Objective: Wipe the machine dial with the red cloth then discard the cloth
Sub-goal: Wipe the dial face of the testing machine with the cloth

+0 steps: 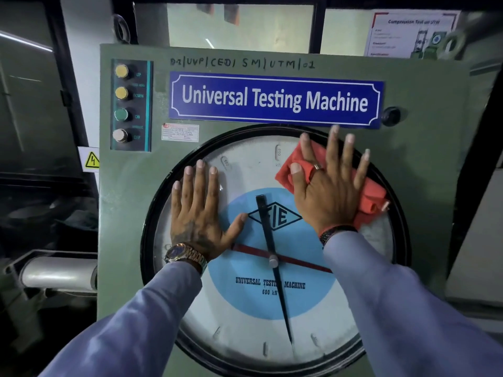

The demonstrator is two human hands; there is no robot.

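Note:
The big round machine dial (245,308) has a black rim, a white face, a blue centre disc and black and red pointers. It fills the lower middle of the green machine front. My right hand (330,189) lies flat with fingers spread, pressing the red cloth (371,197) against the dial's upper right glass. The cloth sticks out on both sides of the hand. My left hand (200,210) rests flat and bare on the dial's left half, fingers apart, holding nothing.
A blue "Universal Testing Machine" sign (275,100) sits above the dial. A column of push buttons (121,104) is at the panel's upper left, a black knob (391,116) at the upper right. Dark machinery and a grey cylinder (57,274) stand to the left.

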